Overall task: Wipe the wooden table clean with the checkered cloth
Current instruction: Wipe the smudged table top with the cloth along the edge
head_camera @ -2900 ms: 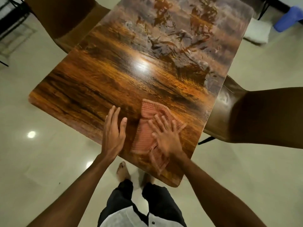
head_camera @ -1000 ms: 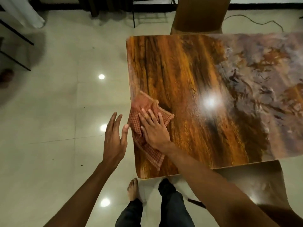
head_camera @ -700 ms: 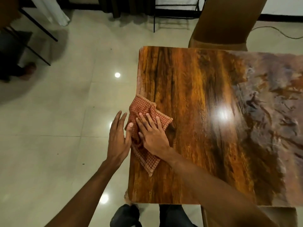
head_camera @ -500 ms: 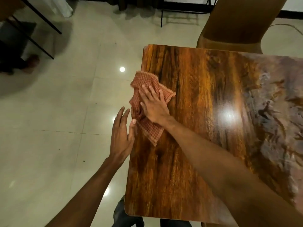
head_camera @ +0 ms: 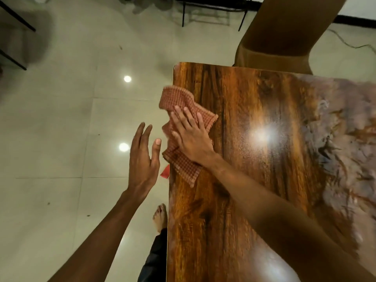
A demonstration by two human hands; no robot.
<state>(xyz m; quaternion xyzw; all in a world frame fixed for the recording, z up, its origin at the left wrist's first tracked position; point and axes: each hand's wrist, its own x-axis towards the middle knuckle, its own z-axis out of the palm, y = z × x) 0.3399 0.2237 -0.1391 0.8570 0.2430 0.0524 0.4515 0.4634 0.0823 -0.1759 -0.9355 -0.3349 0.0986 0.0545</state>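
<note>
The right hand (head_camera: 191,137) pressed flat, fingers spread, on the checkered cloth (head_camera: 184,127) overhanging the bench's (head_camera: 234,200) left edge; it risked slipping off. The left hand (head_camera: 142,157) hovered open.

Right hand (head_camera: 191,137) lies flat, fingers spread, arm outstretched; left hand (head_camera: 143,157) hovers alongside, fingers straight, holding nothing

**Glossy tiles, a brown chair, dark frames**

Pale, glossy floor tiles (head_camera: 61,200) fill the left half of the frame, crossed by thin grout lines. Two round light reflections (head_camera: 127,78) shine at centre left. A brown chair (head_camera: 284,27) stands at the upper right. Black metal legs (head_camera: 203,11) line the top edge, and more dark legs (head_camera: 16,19) cross the upper left. A black skirting board (head_camera: 356,22), a white wall (head_camera: 362,9) and a thin cable (head_camera: 354,45) show at the far upper right.
</note>
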